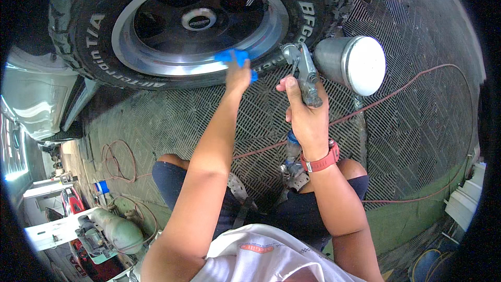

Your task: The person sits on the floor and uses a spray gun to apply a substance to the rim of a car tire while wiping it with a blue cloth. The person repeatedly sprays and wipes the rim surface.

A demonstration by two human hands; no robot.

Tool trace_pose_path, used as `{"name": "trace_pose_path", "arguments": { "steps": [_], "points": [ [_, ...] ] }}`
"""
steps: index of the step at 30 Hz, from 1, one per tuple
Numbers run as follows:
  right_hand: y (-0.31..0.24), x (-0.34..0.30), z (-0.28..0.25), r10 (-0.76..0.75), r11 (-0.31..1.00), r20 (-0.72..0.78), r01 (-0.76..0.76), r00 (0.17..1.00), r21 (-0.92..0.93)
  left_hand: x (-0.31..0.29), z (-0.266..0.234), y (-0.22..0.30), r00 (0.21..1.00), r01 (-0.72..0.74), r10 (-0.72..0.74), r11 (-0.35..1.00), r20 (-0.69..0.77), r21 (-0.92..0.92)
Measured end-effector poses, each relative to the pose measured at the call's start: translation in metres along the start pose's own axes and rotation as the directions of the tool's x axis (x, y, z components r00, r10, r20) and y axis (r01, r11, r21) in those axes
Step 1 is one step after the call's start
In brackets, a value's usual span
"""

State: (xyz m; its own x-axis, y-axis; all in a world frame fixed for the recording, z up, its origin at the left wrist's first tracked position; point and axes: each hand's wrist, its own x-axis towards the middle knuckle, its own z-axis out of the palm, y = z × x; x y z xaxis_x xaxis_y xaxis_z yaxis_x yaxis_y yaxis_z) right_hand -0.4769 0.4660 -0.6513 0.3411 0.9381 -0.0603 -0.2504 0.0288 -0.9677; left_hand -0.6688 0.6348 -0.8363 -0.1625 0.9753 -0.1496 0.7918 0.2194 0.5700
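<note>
My left hand (pixel 239 78) is closed on a blue cloth (pixel 233 56) at the lower edge of the wheel's polished rim (pixel 193 62). The rim has a dark spoked centre and sits in a black tyre (pixel 88 47) with raised white lettering. In my right hand (pixel 308 109) is a spray gun (pixel 305 70), gripped by its handle. Its metal cup (pixel 331 58) with a white round end points to the right, beside the tyre. The gun's nozzle end is close to the tyre's sidewall. My right wrist wears a red watch.
Between my knees stands another small spray gun with a blue-topped cup (pixel 292 149). A thin reddish hose (pixel 396 89) runs across the ridged dark floor mat (pixel 402 141). A green compressor tank (pixel 117 224) stands at the lower left. White car bodywork (pixel 39 102) is at the left.
</note>
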Motion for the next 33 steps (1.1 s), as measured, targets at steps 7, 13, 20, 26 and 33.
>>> {"name": "trace_pose_path", "arguments": {
  "steps": [7,13,20,26,33],
  "points": [
    [-0.003,-0.002,0.005,0.005,0.999,0.031,-0.006,0.999,0.032,0.041,-0.004,0.068,0.985,-0.111,0.128,0.983,0.115,-0.144],
    [-0.005,0.003,-0.01,0.012,1.0,-0.016,-0.012,1.0,0.016,0.042,-0.089,0.143,0.919,0.29,0.166,0.329,0.357,-0.898],
    [-0.019,0.003,-0.013,0.093,0.994,0.033,-0.095,0.995,0.046,0.016,-0.18,0.153,0.975,0.14,0.206,-0.296,0.08,-0.945],
    [-0.02,0.005,-0.014,0.056,0.992,0.113,-0.068,0.992,0.102,-0.001,-0.167,0.162,0.995,-0.076,0.023,-0.478,-0.099,-0.875],
    [-0.015,0.008,-0.014,0.055,0.992,0.036,-0.059,0.998,0.113,0.029,-0.103,0.136,0.98,-0.13,0.147,-0.021,-0.131,-0.991]
  ]
}}
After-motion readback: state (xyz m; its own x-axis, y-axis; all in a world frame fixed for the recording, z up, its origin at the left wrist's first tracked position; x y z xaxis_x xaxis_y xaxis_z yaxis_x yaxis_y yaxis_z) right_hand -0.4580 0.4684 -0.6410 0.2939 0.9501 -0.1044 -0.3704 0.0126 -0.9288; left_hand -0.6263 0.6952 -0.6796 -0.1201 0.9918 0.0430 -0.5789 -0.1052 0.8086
